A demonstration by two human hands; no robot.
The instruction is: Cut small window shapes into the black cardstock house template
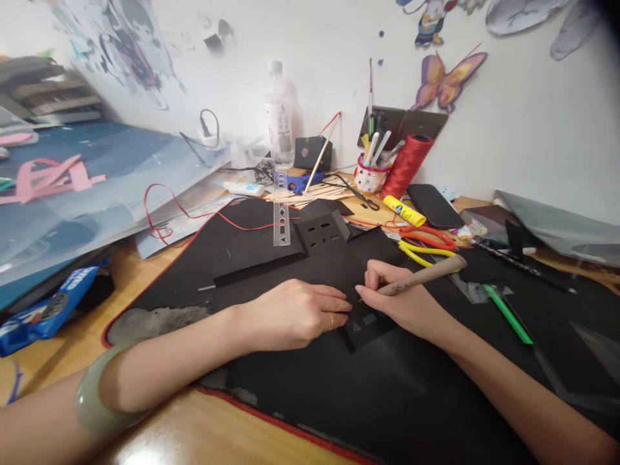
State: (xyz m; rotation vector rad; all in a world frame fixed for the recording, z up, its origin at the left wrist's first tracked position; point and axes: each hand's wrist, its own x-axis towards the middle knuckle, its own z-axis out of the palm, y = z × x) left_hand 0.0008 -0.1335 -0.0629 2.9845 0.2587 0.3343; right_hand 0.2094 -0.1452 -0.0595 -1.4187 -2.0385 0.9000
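Note:
My right hand (411, 307) grips a tan-barrelled pen (421, 276), its tip end down at a small piece of black paper (371, 339). Grey triangle and rectangle shapes show on that paper. My left hand (300, 313) lies on the paper's left side, fingers stretched out and a ring on one of them. Farther back, a clear stencil ruler (281, 226) with cut-out shapes rests on a larger black sheet (256, 245). Beside it is a black paper piece (318, 234) with several small holes cut through. My hands partly hide the paper beneath them.
A black mat (310, 400) with red edging covers the table. On the right lie a green craft knife (508, 315), scissors with yellow and red handles (426, 242), a glue stick (404, 210) and a phone (434, 205). A red ribbon spool (407, 165) and bottle (279, 119) stand behind.

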